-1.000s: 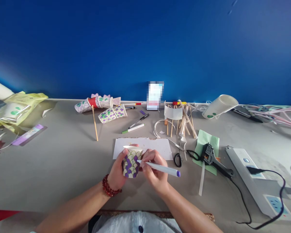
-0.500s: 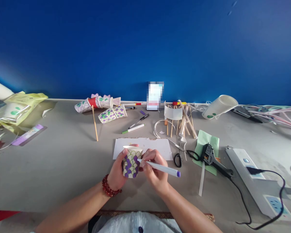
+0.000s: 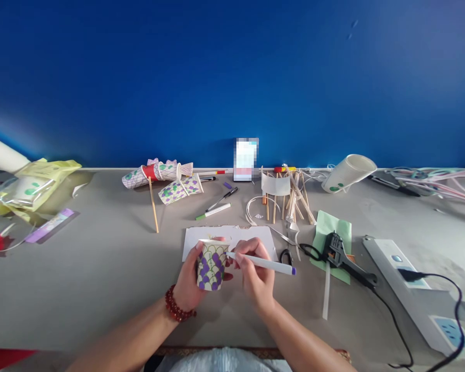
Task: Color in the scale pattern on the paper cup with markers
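Observation:
A paper cup with green scale outlines, several filled in purple, stands nearly upright in my left hand, which is closed around its side. A red bead bracelet circles that wrist. My right hand pinches a white marker with a purple end. The marker's tip points left, at the cup's upper right side; whether it touches the cup I cannot tell. Beneath and behind the cup lies a white sheet with a ragged far edge.
Painted cups joined on a stick, another patterned cup and pens lie beyond the sheet. Wooden sticks, scissors, a black glue gun and a power strip are to the right. A phone leans on the blue wall.
The marker's tip has shifted slightly up and right relative to the cup, with my right hand. My left hand keeps its hold. The whole view has tilted slightly.

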`<control>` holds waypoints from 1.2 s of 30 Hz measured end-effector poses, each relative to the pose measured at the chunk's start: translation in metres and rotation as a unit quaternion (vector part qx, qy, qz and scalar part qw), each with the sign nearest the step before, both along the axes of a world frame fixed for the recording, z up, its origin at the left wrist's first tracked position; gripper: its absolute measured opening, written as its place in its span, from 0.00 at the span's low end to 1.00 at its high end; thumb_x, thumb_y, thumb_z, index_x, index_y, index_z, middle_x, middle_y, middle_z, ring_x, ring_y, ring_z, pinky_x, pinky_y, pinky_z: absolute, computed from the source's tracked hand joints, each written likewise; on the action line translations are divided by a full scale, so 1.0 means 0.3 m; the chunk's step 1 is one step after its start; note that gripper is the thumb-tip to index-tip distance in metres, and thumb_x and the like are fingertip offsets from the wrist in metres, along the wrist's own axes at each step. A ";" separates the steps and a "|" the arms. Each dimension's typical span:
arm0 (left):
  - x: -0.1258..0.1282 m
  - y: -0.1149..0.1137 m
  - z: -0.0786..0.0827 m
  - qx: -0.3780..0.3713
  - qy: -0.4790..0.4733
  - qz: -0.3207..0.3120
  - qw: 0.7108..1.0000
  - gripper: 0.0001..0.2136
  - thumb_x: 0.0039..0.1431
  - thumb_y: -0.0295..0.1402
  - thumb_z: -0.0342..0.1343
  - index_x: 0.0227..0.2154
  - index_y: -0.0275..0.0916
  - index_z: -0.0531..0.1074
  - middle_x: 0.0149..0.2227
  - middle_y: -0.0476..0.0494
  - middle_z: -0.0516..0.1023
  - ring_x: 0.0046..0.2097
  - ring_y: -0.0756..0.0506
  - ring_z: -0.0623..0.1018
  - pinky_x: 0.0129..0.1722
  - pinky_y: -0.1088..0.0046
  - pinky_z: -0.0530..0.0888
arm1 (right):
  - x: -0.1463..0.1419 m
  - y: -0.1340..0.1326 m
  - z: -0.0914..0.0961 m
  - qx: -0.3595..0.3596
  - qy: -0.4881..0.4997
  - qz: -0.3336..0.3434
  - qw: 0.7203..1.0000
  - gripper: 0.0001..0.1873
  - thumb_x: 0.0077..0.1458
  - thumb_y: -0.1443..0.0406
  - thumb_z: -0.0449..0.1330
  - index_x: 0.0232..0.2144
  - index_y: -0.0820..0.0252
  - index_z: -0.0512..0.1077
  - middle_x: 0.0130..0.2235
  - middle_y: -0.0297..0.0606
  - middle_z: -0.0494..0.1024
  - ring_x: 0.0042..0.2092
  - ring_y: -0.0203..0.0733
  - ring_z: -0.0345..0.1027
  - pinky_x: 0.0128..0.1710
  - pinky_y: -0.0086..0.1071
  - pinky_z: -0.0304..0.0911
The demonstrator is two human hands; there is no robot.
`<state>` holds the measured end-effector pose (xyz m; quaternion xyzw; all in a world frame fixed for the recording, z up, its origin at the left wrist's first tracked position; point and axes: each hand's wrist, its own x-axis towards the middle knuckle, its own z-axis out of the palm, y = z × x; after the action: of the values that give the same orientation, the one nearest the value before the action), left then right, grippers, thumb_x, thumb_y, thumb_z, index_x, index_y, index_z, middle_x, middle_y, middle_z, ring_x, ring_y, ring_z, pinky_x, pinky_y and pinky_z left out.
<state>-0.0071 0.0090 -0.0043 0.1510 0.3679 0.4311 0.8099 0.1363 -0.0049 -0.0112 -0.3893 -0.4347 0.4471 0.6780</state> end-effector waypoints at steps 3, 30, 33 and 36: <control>-0.002 0.006 0.007 -0.005 0.004 -0.005 1.000 0.22 0.66 0.49 0.56 0.50 0.36 0.80 0.40 0.36 0.86 0.43 0.36 0.84 0.47 0.52 0.81 | 0.002 0.010 -0.001 -0.013 0.028 -0.013 0.999 0.10 0.65 0.62 0.61 0.31 0.55 0.69 0.27 0.31 0.69 0.28 0.38 0.65 0.29 0.32 0.64; 0.009 -0.002 0.020 0.018 0.026 0.008 0.999 0.21 0.67 0.48 0.56 0.52 0.38 0.78 0.41 0.37 0.87 0.42 0.39 0.85 0.43 0.59 0.84 | 0.004 0.009 0.010 -0.040 0.093 0.045 0.994 0.08 0.63 0.63 0.64 0.31 0.57 0.71 0.27 0.30 0.71 0.29 0.36 0.63 0.30 0.30 0.61; 0.009 0.001 0.013 0.014 0.031 0.010 0.999 0.21 0.65 0.48 0.58 0.51 0.38 0.78 0.42 0.38 0.87 0.43 0.39 0.86 0.44 0.59 0.84 | 0.005 0.009 0.010 -0.030 0.086 0.049 0.995 0.08 0.64 0.63 0.63 0.31 0.56 0.70 0.27 0.29 0.71 0.29 0.36 0.63 0.31 0.30 0.61; 0.012 0.001 0.010 0.011 0.031 0.012 0.999 0.23 0.62 0.50 0.61 0.52 0.38 0.78 0.42 0.38 0.87 0.42 0.38 0.86 0.44 0.58 0.84 | 0.006 0.011 0.008 -0.030 0.081 0.047 0.995 0.08 0.63 0.64 0.63 0.31 0.56 0.71 0.27 0.30 0.72 0.29 0.36 0.63 0.30 0.30 0.61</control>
<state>-0.0036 0.0094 -0.0012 0.1689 0.3896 0.4398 0.7913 0.1382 -0.0015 -0.0089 -0.3514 -0.3826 0.5214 0.6769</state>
